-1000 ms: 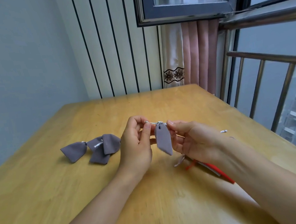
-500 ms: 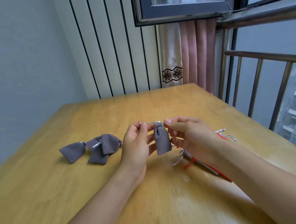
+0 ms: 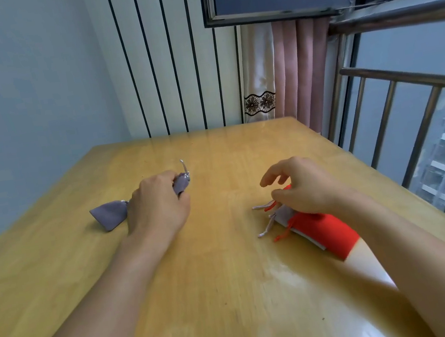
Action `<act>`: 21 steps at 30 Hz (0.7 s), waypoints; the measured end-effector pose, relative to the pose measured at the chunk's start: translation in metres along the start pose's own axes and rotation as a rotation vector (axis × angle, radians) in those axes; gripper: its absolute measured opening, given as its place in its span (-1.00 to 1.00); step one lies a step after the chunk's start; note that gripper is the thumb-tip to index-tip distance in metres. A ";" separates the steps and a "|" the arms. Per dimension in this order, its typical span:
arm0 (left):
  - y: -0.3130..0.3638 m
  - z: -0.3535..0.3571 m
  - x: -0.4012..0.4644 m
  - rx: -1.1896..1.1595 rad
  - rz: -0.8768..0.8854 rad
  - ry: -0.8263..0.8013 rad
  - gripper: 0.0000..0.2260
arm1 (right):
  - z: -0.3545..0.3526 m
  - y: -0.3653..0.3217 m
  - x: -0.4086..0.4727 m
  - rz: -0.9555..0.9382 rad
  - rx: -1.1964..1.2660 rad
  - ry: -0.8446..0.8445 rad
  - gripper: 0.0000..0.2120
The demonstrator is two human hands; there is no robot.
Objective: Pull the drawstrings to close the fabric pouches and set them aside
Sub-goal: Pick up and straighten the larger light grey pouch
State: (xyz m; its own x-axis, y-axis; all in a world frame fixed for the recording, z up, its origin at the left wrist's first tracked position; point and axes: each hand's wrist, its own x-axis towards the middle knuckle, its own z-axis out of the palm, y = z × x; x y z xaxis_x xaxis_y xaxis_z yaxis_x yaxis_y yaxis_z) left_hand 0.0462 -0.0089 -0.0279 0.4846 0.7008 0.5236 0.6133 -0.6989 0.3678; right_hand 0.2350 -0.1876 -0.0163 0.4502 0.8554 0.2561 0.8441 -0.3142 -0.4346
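Note:
My left hand (image 3: 157, 204) grips a closed grey pouch (image 3: 180, 182) whose drawstring sticks up past my fingers, low over the wooden table (image 3: 224, 269) on the left. Just left of that hand lies another closed grey pouch (image 3: 109, 216); the rest of that heap is hidden behind the hand. My right hand (image 3: 301, 185) hovers with relaxed, spread fingers over a stack of open pouches on the right: a pale grey one (image 3: 283, 214) with loose cords and a red one (image 3: 323, 231) on top of it.
The table's right edge runs along a metal railing (image 3: 407, 100) and a window. A curtain (image 3: 287, 72) hangs behind the far right corner. A striped wall panel stands behind the far edge.
Both hands held the grey pouch by its strings at the centre; now the left hand has carried it left to the closed pouches, and the right hand has let go and moved right over the open stack.

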 end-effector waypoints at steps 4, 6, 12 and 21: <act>-0.003 0.002 -0.001 0.235 -0.055 -0.058 -0.80 | -0.006 -0.002 -0.003 -0.080 -0.030 -0.155 -0.85; -0.003 0.004 -0.002 0.357 -0.115 -0.104 -0.68 | -0.009 -0.001 -0.005 -0.097 -0.066 -0.251 -0.82; 0.005 0.006 -0.007 0.332 -0.001 -0.116 -0.51 | -0.007 0.003 -0.003 -0.186 -0.082 -0.241 -0.89; 0.060 0.028 -0.044 -0.805 0.028 -0.459 -0.78 | 0.011 -0.001 0.004 -0.178 0.429 -0.029 -0.95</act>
State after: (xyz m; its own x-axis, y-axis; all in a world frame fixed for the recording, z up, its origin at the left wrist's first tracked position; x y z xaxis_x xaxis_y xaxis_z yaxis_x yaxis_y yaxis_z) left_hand 0.0787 -0.0776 -0.0502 0.7977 0.5500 0.2474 0.0635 -0.4845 0.8725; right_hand 0.2331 -0.1795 -0.0246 0.2956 0.8937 0.3376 0.7078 0.0325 -0.7057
